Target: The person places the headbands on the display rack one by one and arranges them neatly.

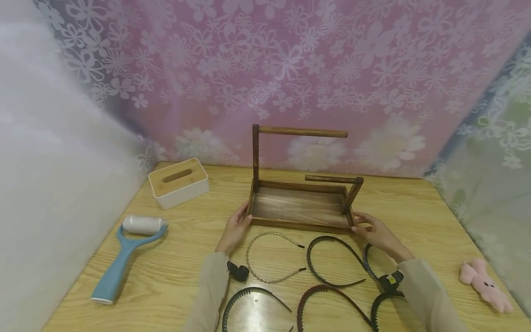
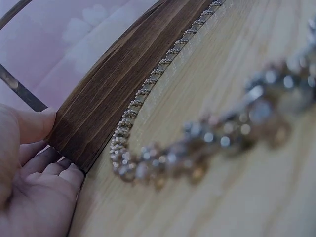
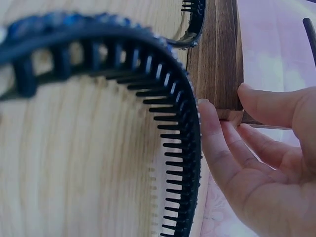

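A dark wooden tray rack (image 1: pixel 298 227) with two bar arms stands toward the back of the table. My left hand (image 1: pixel 235 229) holds its left front corner, thumb on the front board (image 2: pixel 103 94) and fingers at the end in the left wrist view. At the right front corner my right hand (image 1: pixel 380 235) grips the rack, with thumb and fingertips on the wooden corner (image 3: pixel 217 64) in the right wrist view. A beaded headband (image 1: pixel 249 258) and a black toothed headband (image 1: pixel 309 256) lie just in front; another toothed headband (image 3: pixel 192 148) is close to the right wrist camera.
More headbands (image 1: pixel 299 309) lie near the front edge. A white tissue box with a wooden lid (image 1: pixel 182 197) and a blue-handled lint roller (image 1: pixel 116 272) are at the left. A pink plush toy (image 1: pixel 485 283) lies at the far right. Floral cloth (image 1: pixel 265 83) hangs behind.
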{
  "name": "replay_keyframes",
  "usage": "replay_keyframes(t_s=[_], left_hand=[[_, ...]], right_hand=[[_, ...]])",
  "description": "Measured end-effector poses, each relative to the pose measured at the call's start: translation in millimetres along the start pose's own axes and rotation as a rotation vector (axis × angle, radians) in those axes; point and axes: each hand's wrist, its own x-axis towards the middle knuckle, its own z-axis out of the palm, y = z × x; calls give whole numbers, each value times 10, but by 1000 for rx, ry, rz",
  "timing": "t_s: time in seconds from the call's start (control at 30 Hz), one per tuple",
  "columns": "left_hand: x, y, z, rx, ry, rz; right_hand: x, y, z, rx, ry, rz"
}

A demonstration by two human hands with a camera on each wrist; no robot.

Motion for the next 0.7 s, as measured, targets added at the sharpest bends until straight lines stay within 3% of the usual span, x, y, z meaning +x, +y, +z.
replay_keyframes(t_s=[0.3,0.4,0.5,0.6,0.7], left_hand=[[-18,-4,-12,-16,101,5],[-34,7,-16,-9,106,9],[-44,13,-17,-3,97,15],[-39,10,-16,-7,88,17],[-28,8,-11,-17,88,15]], right_hand=[[6,17,31,32,5,21],[-9,2,23,26,3,14],[-65,-30,-16,-48,23,9],[-160,-48,-67,-130,50,6],[-296,-40,-97,-132,34,28]])
